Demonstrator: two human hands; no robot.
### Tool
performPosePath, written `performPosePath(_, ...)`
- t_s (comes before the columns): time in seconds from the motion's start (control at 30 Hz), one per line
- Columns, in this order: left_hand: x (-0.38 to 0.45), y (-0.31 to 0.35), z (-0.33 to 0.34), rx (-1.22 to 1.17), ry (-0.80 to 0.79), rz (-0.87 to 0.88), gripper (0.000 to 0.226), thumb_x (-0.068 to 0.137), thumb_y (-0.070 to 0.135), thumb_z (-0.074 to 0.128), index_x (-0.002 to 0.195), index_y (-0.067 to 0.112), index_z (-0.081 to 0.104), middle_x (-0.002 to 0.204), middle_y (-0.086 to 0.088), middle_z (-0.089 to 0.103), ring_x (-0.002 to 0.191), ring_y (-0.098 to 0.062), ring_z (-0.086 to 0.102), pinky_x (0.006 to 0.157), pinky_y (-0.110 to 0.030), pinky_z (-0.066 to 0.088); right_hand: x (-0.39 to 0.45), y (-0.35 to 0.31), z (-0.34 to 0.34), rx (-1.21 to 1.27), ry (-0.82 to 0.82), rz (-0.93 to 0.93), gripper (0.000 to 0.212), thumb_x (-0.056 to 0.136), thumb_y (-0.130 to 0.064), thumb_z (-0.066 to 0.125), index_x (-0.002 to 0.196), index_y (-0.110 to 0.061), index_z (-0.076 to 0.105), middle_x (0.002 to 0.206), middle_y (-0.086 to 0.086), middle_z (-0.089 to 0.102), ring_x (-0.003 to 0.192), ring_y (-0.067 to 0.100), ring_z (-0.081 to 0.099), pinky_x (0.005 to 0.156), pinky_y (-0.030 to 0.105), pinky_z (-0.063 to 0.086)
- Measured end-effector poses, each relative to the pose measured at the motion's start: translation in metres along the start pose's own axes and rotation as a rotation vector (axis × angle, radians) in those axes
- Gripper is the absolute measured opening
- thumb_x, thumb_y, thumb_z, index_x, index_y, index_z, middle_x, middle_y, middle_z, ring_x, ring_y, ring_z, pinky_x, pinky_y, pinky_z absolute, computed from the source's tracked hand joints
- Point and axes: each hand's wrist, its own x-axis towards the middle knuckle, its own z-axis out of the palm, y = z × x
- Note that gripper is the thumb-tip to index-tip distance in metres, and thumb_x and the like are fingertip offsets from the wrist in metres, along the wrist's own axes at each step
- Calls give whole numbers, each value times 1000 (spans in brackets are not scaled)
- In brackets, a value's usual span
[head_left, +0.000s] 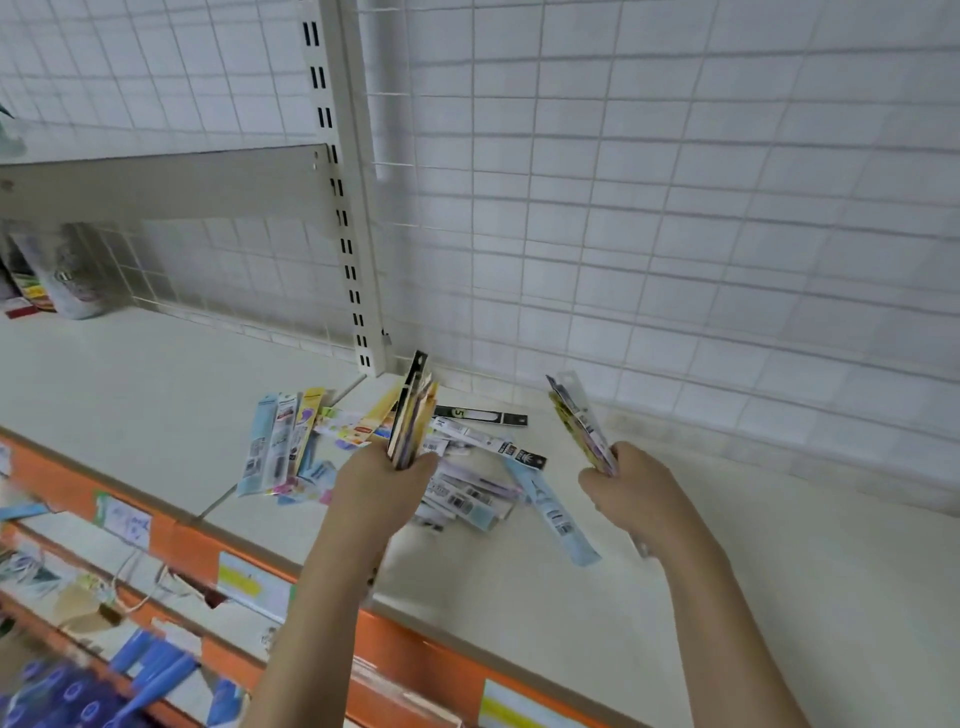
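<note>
My left hand (382, 486) grips a thick bundle of long toothbrush packs (413, 415), held upright above the shelf. My right hand (631, 491) grips a thinner bundle of packs (579, 421) that tilts up and to the left. Between and behind the hands, several more packs (467, 493) lie scattered on the cream shelf (727, 571). A further fan of packs (283, 447) lies to the left, across the seam between two shelf boards.
A white wire grid back panel (675, 208) and a slotted upright post (348, 208) stand behind the shelf. An upper shelf bracket (166, 182) juts out at left. The shelf's orange front edge (249, 561) carries price labels. Lower shelves hold blue items (145, 670).
</note>
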Motion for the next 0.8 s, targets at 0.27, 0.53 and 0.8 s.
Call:
performPosePath(0.27, -7, -9, -2, 76, 24, 88, 43, 87, 29, 60, 56, 16, 34, 50, -2, 36, 49, -20, 35, 48, -29, 27, -7, 2, 13, -107, 22, -84, 18, 93, -30, 45, 90, -15, 55, 90, 7, 66, 86, 28, 64, 73, 33, 50)
performPosePath(0.53, 0, -12, -30, 61, 164, 101, 39, 91, 24, 53, 58, 16, 34, 52, -2, 37, 49, -19, 37, 48, -29, 27, 13, -35, 31, -229, -41, -115, 24, 85, -14, 47, 64, -17, 38, 69, 3, 49, 58, 21, 47, 46, 24, 31)
performPosePath(0.8, 6, -28, -59, 78, 246, 56, 39, 90, 25, 56, 57, 14, 38, 51, -3, 41, 49, -19, 38, 48, -28, 28, 44, -76, 70, -269, -43, -237, 14, 85, -14, 49, 98, -10, 52, 85, 6, 53, 75, 27, 51, 60, 27, 39)
